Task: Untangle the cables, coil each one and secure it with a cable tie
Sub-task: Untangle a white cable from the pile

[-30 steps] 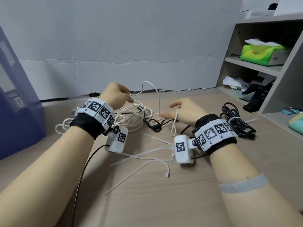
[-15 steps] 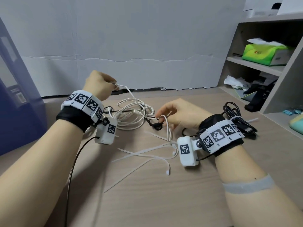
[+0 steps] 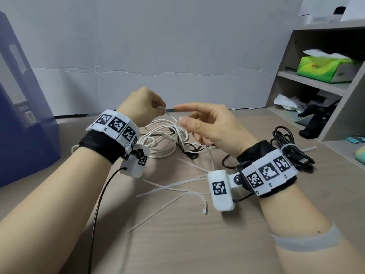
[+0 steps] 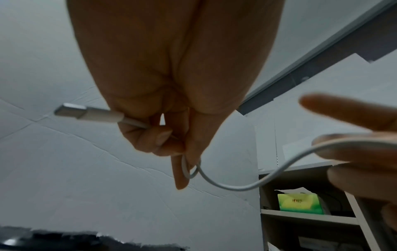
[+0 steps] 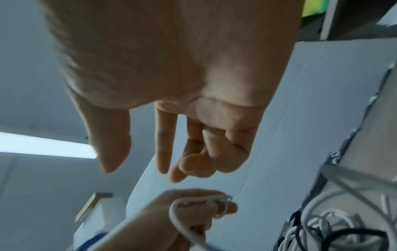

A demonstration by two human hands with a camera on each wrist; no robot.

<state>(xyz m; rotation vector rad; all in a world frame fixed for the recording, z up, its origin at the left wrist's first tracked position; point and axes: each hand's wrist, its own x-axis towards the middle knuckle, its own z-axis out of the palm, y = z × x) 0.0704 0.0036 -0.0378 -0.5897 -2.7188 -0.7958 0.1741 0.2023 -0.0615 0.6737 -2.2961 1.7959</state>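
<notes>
My left hand (image 3: 161,111) is raised over the table and grips a white cable (image 3: 171,120) just behind its plug. In the left wrist view the plug (image 4: 86,113) sticks out of the fist and the cable (image 4: 225,185) loops below it toward the right hand. My right hand (image 3: 180,115) hovers close beside it, index finger stretched out, fingers (image 5: 165,152) loose and holding nothing. The white cable runs down into a tangle of white and black cables (image 3: 164,143) on the table. Loose white cable ties (image 3: 177,186) lie in front of the tangle.
A coiled black cable (image 3: 290,147) bound with a white tie lies at the right, behind my right wrist. A blue box (image 3: 23,115) stands at the left. A shelf unit (image 3: 316,84) with a green tissue pack (image 3: 325,68) is at the right. A white wall backs the table.
My right hand has let go of the cables at the tangle, risen and opened beside the left hand. My left hand has moved right toward the middle, still holding the white cable's end.
</notes>
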